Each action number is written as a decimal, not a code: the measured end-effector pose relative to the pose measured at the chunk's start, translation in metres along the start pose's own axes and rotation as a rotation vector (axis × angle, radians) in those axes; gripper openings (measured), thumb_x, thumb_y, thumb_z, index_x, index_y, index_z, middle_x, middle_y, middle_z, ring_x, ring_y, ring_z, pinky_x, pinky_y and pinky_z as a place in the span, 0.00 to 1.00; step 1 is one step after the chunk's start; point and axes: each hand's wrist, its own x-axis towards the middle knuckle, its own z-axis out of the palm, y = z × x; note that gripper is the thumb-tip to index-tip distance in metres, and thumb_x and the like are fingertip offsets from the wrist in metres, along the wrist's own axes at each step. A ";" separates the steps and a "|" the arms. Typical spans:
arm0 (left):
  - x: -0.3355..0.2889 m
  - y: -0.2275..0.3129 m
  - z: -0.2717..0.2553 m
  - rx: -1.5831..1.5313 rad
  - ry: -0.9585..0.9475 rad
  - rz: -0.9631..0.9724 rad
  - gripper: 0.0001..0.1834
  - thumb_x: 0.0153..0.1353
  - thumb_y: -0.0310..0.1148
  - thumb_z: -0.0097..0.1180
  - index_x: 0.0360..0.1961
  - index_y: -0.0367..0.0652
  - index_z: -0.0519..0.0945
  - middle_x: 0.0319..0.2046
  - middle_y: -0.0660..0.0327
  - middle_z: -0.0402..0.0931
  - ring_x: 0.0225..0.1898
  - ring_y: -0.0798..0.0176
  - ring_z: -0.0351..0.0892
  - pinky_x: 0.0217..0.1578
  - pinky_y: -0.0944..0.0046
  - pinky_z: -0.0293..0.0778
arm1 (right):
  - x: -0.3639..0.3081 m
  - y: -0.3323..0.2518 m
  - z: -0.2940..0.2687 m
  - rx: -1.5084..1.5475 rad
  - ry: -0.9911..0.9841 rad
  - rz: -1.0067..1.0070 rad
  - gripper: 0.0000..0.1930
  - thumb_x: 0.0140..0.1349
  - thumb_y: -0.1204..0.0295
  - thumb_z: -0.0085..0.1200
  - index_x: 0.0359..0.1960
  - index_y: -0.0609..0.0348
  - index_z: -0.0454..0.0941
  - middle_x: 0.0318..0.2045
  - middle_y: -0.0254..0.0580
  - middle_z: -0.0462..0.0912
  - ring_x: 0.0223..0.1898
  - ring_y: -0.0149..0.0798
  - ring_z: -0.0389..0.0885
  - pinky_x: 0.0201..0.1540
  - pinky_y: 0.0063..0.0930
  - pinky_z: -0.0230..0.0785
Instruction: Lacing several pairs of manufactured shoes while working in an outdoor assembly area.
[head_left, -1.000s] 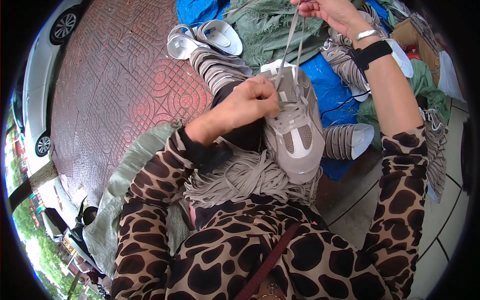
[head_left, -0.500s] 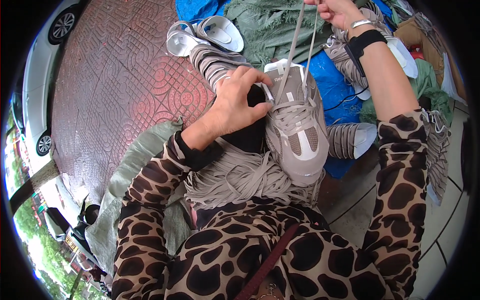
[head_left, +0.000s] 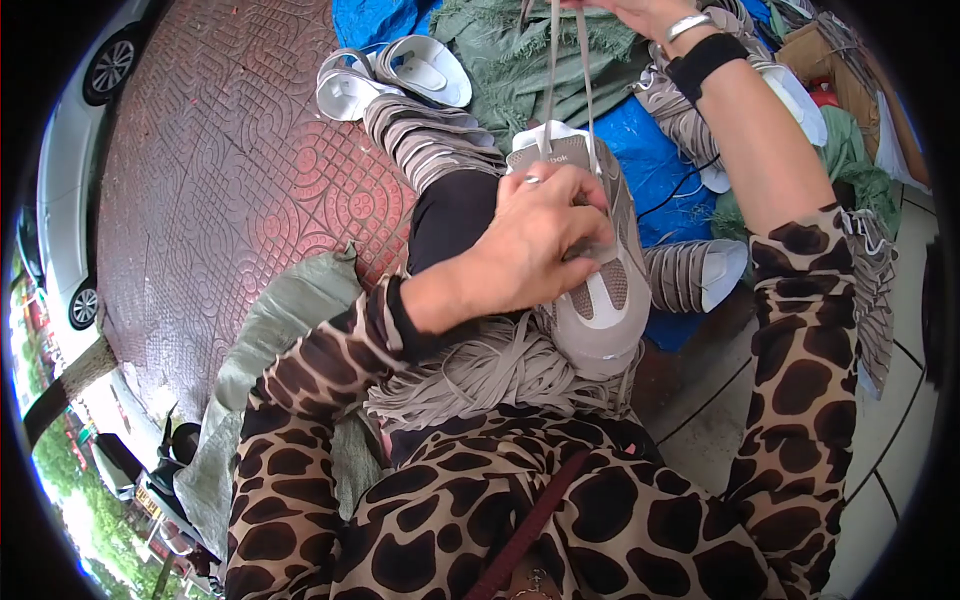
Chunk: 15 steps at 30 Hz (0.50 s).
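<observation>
A grey-brown sneaker (head_left: 603, 340) with pale trim lies over my lap, its toe toward me. Across its lacing my left hand (head_left: 545, 225) is closed, fingers curled and thumb near the fingertips. The hand covers most of the lacing, and what lies between its fingertips is hidden. Up at the top edge, my right hand (head_left: 645, 12) is closed on the shoelace (head_left: 550, 75), whose two strands run taut up from the shoe. Part of that hand is cut off by the frame.
Loose grey laces (head_left: 490, 370) are heaped on my lap. Stacked shoe uppers (head_left: 430, 135) lean at the left, with another stack (head_left: 690, 277) at the right. Beyond are a green woven sack (head_left: 530, 60) and blue sheeting (head_left: 640, 150). A car (head_left: 75, 190) stands at far left.
My left hand has moved right, from beside the shoe onto its lacing, and its fingers have closed. My right hand has shifted a little left and up with the shoelace.
</observation>
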 end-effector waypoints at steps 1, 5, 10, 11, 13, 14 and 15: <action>-0.004 0.002 0.000 0.130 0.121 0.034 0.18 0.43 0.33 0.65 0.39 0.52 0.79 0.49 0.61 0.66 0.54 0.54 0.62 0.55 0.52 0.51 | 0.008 0.007 0.000 -0.099 -0.037 -0.194 0.11 0.66 0.68 0.42 0.30 0.60 0.73 0.23 0.34 0.75 0.24 0.29 0.74 0.31 0.24 0.71; -0.013 -0.006 -0.013 0.176 0.369 -0.161 0.33 0.44 0.31 0.63 0.55 0.44 0.68 0.55 0.52 0.63 0.56 0.48 0.61 0.56 0.52 0.56 | 0.040 0.038 -0.020 -0.361 -0.071 -0.537 0.12 0.66 0.69 0.42 0.28 0.61 0.75 0.21 0.31 0.76 0.24 0.25 0.73 0.29 0.18 0.66; -0.003 -0.039 -0.021 -0.311 0.290 -0.364 0.22 0.58 0.33 0.56 0.52 0.35 0.69 0.38 0.59 0.75 0.41 0.65 0.72 0.45 0.66 0.68 | 0.052 0.041 -0.020 -0.202 -0.136 -0.508 0.12 0.66 0.70 0.42 0.27 0.61 0.75 0.21 0.31 0.76 0.24 0.25 0.74 0.30 0.18 0.67; 0.003 -0.045 -0.023 -0.371 0.215 -0.359 0.17 0.60 0.33 0.54 0.47 0.34 0.72 0.35 0.61 0.75 0.38 0.69 0.71 0.42 0.69 0.68 | 0.052 0.039 -0.021 -0.157 -0.152 -0.463 0.12 0.66 0.70 0.42 0.27 0.61 0.74 0.21 0.31 0.76 0.25 0.25 0.74 0.30 0.18 0.67; 0.006 -0.054 -0.027 -0.418 0.150 -0.363 0.13 0.63 0.33 0.52 0.43 0.34 0.76 0.32 0.64 0.75 0.36 0.72 0.70 0.39 0.71 0.68 | 0.045 0.030 -0.013 -0.126 -0.127 -0.437 0.12 0.66 0.69 0.42 0.27 0.61 0.74 0.20 0.32 0.75 0.23 0.26 0.74 0.28 0.18 0.67; 0.007 -0.057 -0.028 -0.457 0.095 -0.374 0.12 0.63 0.33 0.52 0.38 0.34 0.77 0.31 0.65 0.74 0.35 0.73 0.69 0.38 0.72 0.67 | 0.041 0.026 -0.010 -0.098 -0.097 -0.408 0.12 0.66 0.69 0.42 0.27 0.61 0.74 0.19 0.32 0.75 0.22 0.26 0.74 0.26 0.19 0.67; 0.007 -0.058 -0.028 -0.499 0.039 -0.382 0.11 0.63 0.34 0.52 0.34 0.34 0.79 0.29 0.66 0.74 0.33 0.74 0.69 0.37 0.72 0.66 | 0.034 0.020 -0.007 -0.096 -0.103 -0.409 0.12 0.66 0.69 0.42 0.27 0.61 0.74 0.19 0.32 0.75 0.22 0.26 0.74 0.26 0.19 0.67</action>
